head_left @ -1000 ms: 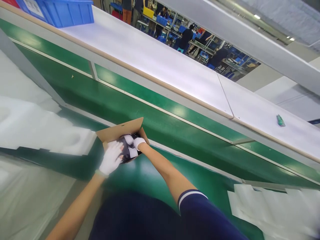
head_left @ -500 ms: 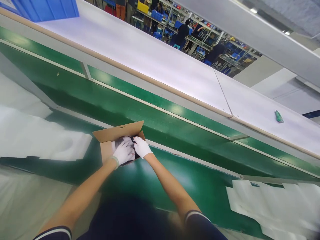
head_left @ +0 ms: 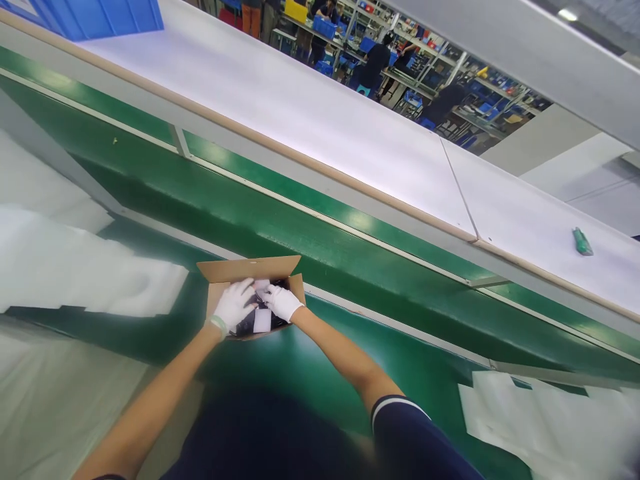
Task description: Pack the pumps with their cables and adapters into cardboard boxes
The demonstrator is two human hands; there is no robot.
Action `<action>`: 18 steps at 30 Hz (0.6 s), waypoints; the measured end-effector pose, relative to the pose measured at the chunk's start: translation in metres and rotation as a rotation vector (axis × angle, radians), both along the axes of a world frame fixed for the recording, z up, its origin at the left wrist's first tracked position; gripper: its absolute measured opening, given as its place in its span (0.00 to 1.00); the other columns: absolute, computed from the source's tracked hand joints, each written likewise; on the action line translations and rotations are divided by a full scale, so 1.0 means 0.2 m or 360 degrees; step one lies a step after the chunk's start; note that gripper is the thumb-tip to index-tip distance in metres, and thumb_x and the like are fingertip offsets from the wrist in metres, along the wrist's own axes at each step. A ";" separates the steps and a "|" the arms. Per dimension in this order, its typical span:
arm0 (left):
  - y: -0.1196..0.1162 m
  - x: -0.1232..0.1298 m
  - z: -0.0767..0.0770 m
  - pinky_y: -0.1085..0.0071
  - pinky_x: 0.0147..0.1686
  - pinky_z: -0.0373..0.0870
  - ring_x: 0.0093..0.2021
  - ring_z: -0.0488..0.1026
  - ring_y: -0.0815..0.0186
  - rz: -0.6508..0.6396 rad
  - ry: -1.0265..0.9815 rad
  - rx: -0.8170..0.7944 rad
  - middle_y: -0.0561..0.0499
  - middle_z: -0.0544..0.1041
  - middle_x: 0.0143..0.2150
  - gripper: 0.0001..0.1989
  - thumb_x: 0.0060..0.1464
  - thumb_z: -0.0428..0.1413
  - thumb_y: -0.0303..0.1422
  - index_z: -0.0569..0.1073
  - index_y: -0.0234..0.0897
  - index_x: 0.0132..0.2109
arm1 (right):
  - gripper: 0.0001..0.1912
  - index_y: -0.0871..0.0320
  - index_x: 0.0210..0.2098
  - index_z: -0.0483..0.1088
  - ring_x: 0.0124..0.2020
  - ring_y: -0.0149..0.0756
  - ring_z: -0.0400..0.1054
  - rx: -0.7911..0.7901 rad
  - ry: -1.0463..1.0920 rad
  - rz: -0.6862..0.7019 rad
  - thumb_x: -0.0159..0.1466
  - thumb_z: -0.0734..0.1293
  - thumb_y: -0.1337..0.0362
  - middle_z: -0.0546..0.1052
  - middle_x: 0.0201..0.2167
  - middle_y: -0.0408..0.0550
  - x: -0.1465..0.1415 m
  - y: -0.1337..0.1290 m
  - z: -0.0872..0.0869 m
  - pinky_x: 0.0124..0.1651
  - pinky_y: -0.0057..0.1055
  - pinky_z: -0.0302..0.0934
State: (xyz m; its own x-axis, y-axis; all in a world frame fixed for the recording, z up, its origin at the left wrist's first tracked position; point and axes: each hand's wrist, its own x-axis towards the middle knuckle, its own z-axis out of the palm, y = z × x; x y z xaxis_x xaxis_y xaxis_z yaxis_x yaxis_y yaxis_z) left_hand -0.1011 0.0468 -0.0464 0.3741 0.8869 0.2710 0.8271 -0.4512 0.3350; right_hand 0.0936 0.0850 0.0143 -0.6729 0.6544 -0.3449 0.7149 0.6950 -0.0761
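Beyond the white shelf (head_left: 310, 113), people work among crowded benches (head_left: 400, 80). A ceiling light (head_left: 567, 14) glows above.

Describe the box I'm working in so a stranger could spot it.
Below the long white shelf lies a glossy green surface. There, between piles of white sheets, sits an open cardboard box. Unlike the blue plastic bin, it's brown, with your white-gloved left hand and right hand inside.

My gloved left hand (head_left: 234, 305) is palm down at the left of the open carton (head_left: 250, 269), fingers spread; my gloved right hand (head_left: 281, 302) reaches into its right side, fingers bent. Both forearms slant up to the carton.
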 end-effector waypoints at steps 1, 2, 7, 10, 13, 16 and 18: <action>0.00 0.00 0.00 0.52 0.46 0.65 0.54 0.64 0.49 -0.0111 0.0040 -0.0036 0.41 0.67 0.60 0.17 0.59 0.51 0.37 0.72 0.38 0.53 | 0.16 0.56 0.52 0.67 0.42 0.40 0.68 0.0011 -0.0035 0.0000 0.69 0.55 0.63 0.68 0.48 0.55 0.01 -0.03 0.00 0.38 0.35 0.65; 0.01 0.01 -0.01 0.52 0.47 0.65 0.55 0.63 0.50 -0.0226 0.0077 -0.0069 0.44 0.68 0.60 0.15 0.60 0.50 0.36 0.74 0.41 0.51 | 0.17 0.57 0.53 0.66 0.41 0.40 0.69 0.0021 -0.0071 -0.0004 0.69 0.54 0.64 0.68 0.48 0.56 0.01 -0.06 -0.01 0.37 0.35 0.66; 0.01 0.05 0.00 0.52 0.49 0.63 0.58 0.62 0.52 -0.0520 0.0136 -0.0141 0.47 0.72 0.55 0.12 0.60 0.50 0.33 0.78 0.43 0.43 | 0.18 0.66 0.53 0.66 0.40 0.41 0.70 0.0019 -0.0179 -0.0094 0.66 0.53 0.73 0.68 0.49 0.63 0.01 -0.24 -0.04 0.39 0.38 0.67; -0.01 0.07 0.02 0.51 0.50 0.62 0.59 0.61 0.51 -0.0643 0.0150 -0.0132 0.45 0.72 0.54 0.13 0.60 0.50 0.36 0.78 0.43 0.44 | 0.22 0.69 0.56 0.64 0.54 0.48 0.64 0.0001 -0.0179 -0.0156 0.63 0.60 0.72 0.63 0.58 0.65 0.01 -0.32 -0.05 0.55 0.43 0.62; -0.02 0.09 0.03 0.51 0.50 0.63 0.60 0.61 0.50 -0.0693 0.0161 -0.0099 0.43 0.73 0.53 0.14 0.60 0.49 0.36 0.78 0.41 0.45 | 0.27 0.70 0.56 0.64 0.65 0.53 0.50 -0.0128 -0.0168 -0.0168 0.58 0.66 0.69 0.60 0.61 0.65 0.03 -0.33 -0.01 0.65 0.48 0.48; -0.03 0.10 0.02 0.52 0.50 0.64 0.60 0.61 0.51 -0.0705 0.0159 -0.0074 0.42 0.73 0.54 0.13 0.60 0.49 0.32 0.78 0.38 0.43 | 0.22 0.66 0.54 0.67 0.61 0.47 0.57 -0.0215 0.0121 -0.0140 0.61 0.64 0.67 0.65 0.58 0.61 0.12 -0.35 0.09 0.62 0.44 0.54; -0.02 0.11 0.00 0.53 0.50 0.65 0.58 0.64 0.51 -0.0699 0.0147 -0.0071 0.41 0.72 0.54 0.12 0.59 0.49 0.31 0.78 0.36 0.40 | 0.20 0.62 0.55 0.66 0.59 0.42 0.60 -0.0006 0.0444 -0.0409 0.66 0.57 0.65 0.67 0.57 0.58 0.19 -0.41 0.13 0.61 0.41 0.55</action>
